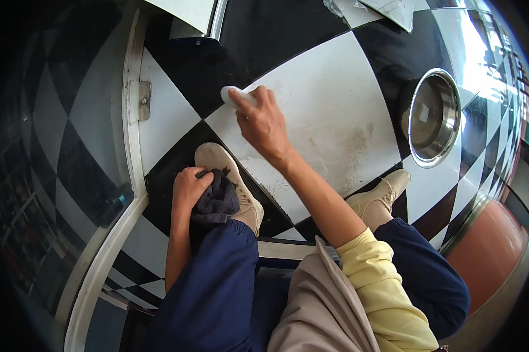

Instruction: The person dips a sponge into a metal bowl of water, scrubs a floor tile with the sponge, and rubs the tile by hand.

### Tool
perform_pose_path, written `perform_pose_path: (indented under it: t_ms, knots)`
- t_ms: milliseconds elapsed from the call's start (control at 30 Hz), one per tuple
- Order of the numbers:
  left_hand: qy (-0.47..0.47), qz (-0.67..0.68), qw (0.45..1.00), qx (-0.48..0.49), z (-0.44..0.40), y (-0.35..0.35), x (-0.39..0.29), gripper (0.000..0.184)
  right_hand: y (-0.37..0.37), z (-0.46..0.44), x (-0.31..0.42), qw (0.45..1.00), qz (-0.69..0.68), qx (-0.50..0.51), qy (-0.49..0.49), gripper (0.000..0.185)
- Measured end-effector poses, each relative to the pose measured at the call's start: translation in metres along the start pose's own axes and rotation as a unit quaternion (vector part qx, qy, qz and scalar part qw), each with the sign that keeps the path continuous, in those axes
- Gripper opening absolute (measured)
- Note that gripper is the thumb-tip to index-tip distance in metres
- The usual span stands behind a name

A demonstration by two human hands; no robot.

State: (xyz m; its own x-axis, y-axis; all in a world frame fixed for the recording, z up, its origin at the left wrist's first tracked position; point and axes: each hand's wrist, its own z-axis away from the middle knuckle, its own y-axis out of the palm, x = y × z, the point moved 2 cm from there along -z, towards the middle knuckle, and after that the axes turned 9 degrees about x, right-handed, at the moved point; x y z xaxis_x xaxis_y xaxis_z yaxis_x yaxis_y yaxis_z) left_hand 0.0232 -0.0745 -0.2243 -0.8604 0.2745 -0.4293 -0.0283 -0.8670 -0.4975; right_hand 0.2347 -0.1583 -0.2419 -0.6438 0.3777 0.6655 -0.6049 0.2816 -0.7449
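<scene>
My right hand [263, 122] reaches forward over a large white floor tile [326, 82], its fingers closed on a small white sponge [231, 96] at the tile's left corner. Brownish dirt marks [358, 146] show on the near right part of that tile. A dark grey cloth [218, 199] is bunched in my left hand [188, 186], low beside my left shoe [216, 159]. Part of the cloth lies against the shoe, and some of its folds are hidden by the fingers.
On the right stands a shiny metal bowl [455, 120], seemingly holding liquid. A white-framed glass panel [134, 117] runs along the left. White furniture [188, 13] juts in at the top, and an orange rounded object [493, 252] sits at lower right. My right shoe [387, 190] touches the tile's edge.
</scene>
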Motion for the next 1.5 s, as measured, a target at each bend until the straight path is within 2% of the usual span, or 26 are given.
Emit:
perform_pose_path:
  t_ms: [33, 100, 167, 233, 267, 300, 367, 400, 433, 500, 600, 733, 767, 833, 900, 967, 1000, 1033, 1100, 1200, 1333, 1433, 1467, 1500]
  knots:
    - [0.004, 0.000, 1.000, 0.000, -0.001, 0.000, 0.000, 0.033, 0.005, 0.003, 0.004, 1.000, -0.003, 0.004, -0.005, 0.050]
    - [-0.003, 0.006, 1.000, 0.010, 0.000, -0.003, -0.006, 0.033, 0.026, 0.024, 0.016, 0.987, -0.003, 0.062, -0.145, 0.051]
    - [-0.005, 0.007, 1.000, 0.011, 0.000, -0.004, -0.007, 0.033, 0.021, 0.028, 0.020, 0.981, 0.008, 0.078, -0.178, 0.052]
    - [-0.005, 0.005, 1.000, 0.004, 0.001, -0.001, -0.003, 0.034, 0.011, 0.013, 0.007, 0.996, 0.008, 0.050, -0.075, 0.051]
    - [-0.005, 0.002, 1.000, 0.003, 0.002, 0.001, 0.000, 0.034, 0.005, 0.005, 0.004, 0.999, -0.013, -0.009, -0.036, 0.050]
    - [-0.001, -0.001, 1.000, 0.000, 0.000, 0.001, 0.002, 0.034, 0.001, 0.001, 0.006, 1.000, -0.016, -0.022, 0.005, 0.050]
    - [0.002, 0.000, 1.000, 0.000, -0.001, 0.000, 0.000, 0.034, 0.014, 0.010, 0.014, 0.998, 0.000, 0.021, -0.057, 0.051]
    - [0.000, 0.002, 1.000, 0.005, 0.000, -0.001, -0.002, 0.035, 0.021, 0.018, 0.019, 0.989, -0.014, 0.072, -0.127, 0.049]
    - [-0.003, 0.004, 1.000, 0.009, 0.000, -0.002, -0.004, 0.035, 0.022, 0.025, 0.028, 0.981, -0.012, 0.061, -0.182, 0.048]
    - [-0.001, 0.006, 1.000, 0.003, 0.000, -0.003, -0.004, 0.035, 0.021, 0.020, 0.015, 0.985, -0.007, 0.093, -0.142, 0.047]
    - [-0.007, 0.007, 1.000, 0.002, 0.002, 0.000, -0.001, 0.035, -0.002, -0.008, 0.005, 1.000, 0.005, -0.011, 0.009, 0.045]
    - [-0.012, 0.006, 1.000, 0.016, 0.000, -0.004, -0.005, 0.035, 0.023, 0.018, 0.018, 0.976, 0.026, 0.080, -0.201, 0.043]
    - [-0.010, 0.004, 1.000, 0.013, 0.000, -0.003, -0.005, 0.035, 0.020, 0.024, 0.020, 0.968, 0.023, 0.101, -0.227, 0.044]
    - [-0.010, 0.000, 1.000, 0.008, 0.000, -0.001, -0.001, 0.035, 0.015, 0.013, -0.002, 0.983, 0.031, 0.092, -0.155, 0.046]
    - [-0.009, 0.000, 1.000, 0.000, 0.002, 0.000, 0.000, 0.035, -0.008, -0.003, -0.007, 0.999, 0.009, 0.001, -0.031, 0.053]
    - [-0.003, 0.003, 1.000, -0.001, 0.000, 0.000, -0.001, 0.035, -0.004, 0.001, -0.002, 1.000, 0.008, -0.002, -0.027, 0.051]
    - [0.000, 0.006, 1.000, 0.001, 0.000, 0.000, 0.001, 0.035, 0.007, 0.008, 0.002, 0.995, 0.037, 0.042, -0.085, 0.050]
    - [0.002, 0.009, 1.000, 0.003, -0.001, -0.001, -0.001, 0.035, 0.008, 0.014, 0.012, 0.986, 0.011, 0.072, -0.152, 0.050]
    - [-0.003, 0.008, 1.000, 0.004, 0.000, -0.003, -0.005, 0.035, 0.007, 0.017, 0.016, 0.977, 0.016, 0.061, -0.204, 0.048]
    - [-0.011, 0.005, 1.000, 0.005, 0.002, -0.003, -0.007, 0.035, -0.002, -0.001, 0.005, 0.999, 0.011, 0.026, -0.029, 0.045]
    - [0.001, 0.000, 1.000, 0.002, 0.000, -0.003, -0.005, 0.034, 0.023, 0.017, 0.024, 0.980, -0.006, 0.082, -0.183, 0.037]
    - [-0.008, 0.007, 1.000, 0.004, 0.001, -0.002, -0.004, 0.034, 0.021, 0.009, 0.010, 0.990, 0.023, 0.084, -0.113, 0.038]
    - [-0.011, 0.006, 1.000, 0.007, 0.001, -0.002, -0.004, 0.034, 0.011, 0.000, 0.008, 0.999, 0.002, 0.021, -0.048, 0.047]
    - [-0.013, 0.004, 1.000, 0.011, 0.001, -0.002, -0.004, 0.034, 0.004, -0.005, 0.011, 1.000, 0.000, 0.006, -0.004, 0.046]
